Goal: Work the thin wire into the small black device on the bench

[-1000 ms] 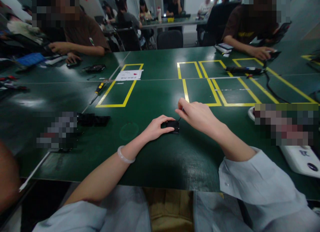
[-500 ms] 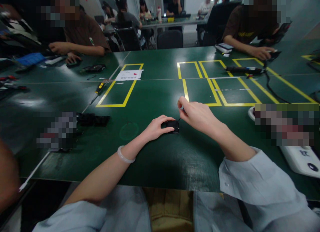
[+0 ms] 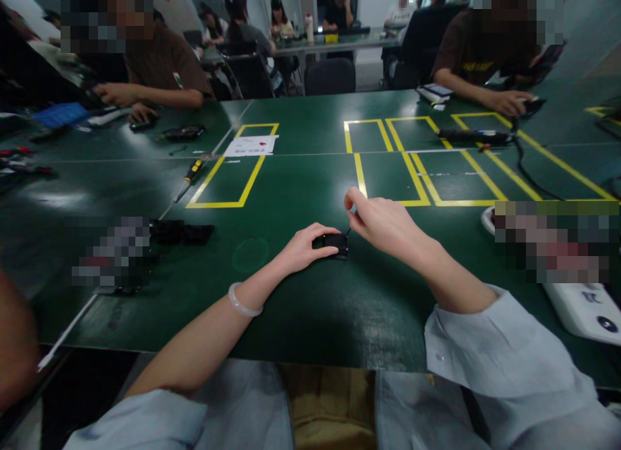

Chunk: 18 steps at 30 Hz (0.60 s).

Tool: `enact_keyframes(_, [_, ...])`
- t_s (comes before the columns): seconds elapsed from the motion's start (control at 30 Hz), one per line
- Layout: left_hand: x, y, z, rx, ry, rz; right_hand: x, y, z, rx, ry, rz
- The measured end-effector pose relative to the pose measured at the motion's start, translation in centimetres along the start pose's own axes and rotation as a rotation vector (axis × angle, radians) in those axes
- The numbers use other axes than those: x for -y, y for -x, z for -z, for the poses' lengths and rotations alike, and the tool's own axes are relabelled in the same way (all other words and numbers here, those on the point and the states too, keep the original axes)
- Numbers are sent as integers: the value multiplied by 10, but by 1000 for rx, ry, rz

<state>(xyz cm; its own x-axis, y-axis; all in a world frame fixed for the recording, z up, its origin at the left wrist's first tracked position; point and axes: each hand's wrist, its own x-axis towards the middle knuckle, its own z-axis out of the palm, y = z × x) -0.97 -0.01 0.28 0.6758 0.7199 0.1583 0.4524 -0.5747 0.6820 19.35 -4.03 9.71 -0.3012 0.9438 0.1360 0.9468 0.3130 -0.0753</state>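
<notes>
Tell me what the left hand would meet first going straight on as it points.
Beyond the black part in its grip, the left hand would probably meet the thin tool in the right hand; depth is unclear.

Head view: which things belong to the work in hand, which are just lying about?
In hand:
- small black rectangular part, held by the left hand
- thin dark shaft, apparently pinched by the right hand

Seemingly just lying about:
- yellow-and-black screwdriver
- printed white sheet
- black pieces at left
- white case at right
</notes>
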Motion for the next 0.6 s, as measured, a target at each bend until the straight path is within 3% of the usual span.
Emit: enact_keyframes(0.6, [-1, 0, 0, 1, 10, -10, 0, 0, 2, 6, -5, 2])
